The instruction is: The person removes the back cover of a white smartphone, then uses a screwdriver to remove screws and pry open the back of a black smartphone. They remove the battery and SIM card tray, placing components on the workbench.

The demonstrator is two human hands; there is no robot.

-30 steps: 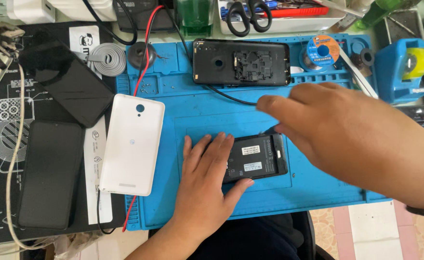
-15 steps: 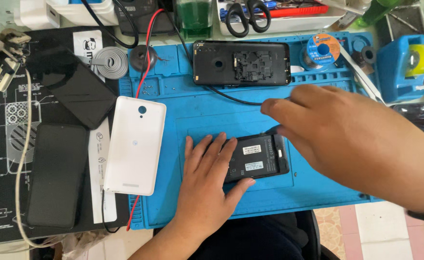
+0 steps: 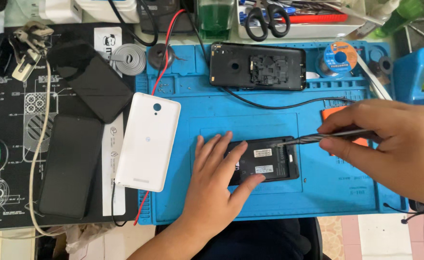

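Note:
An opened black phone lies back-up on the blue work mat, its battery labels showing. My left hand presses flat on the phone's left half, fingers spread. My right hand grips a thin metal screwdriver whose tip rests at the phone's upper edge. A white back cover lies left of my left hand, at the mat's left border.
A black phone frame sits at the mat's far edge with a black cable running from it. Solder spool, scissors, tool tray at the back. Black phones and a grey tape coil lie left. A blue holder stands far right.
My right hand has pulled back to the right and now shows the screwdriver, with its tip set on the phone's upper edge. My left hand stays pressed on the phone.

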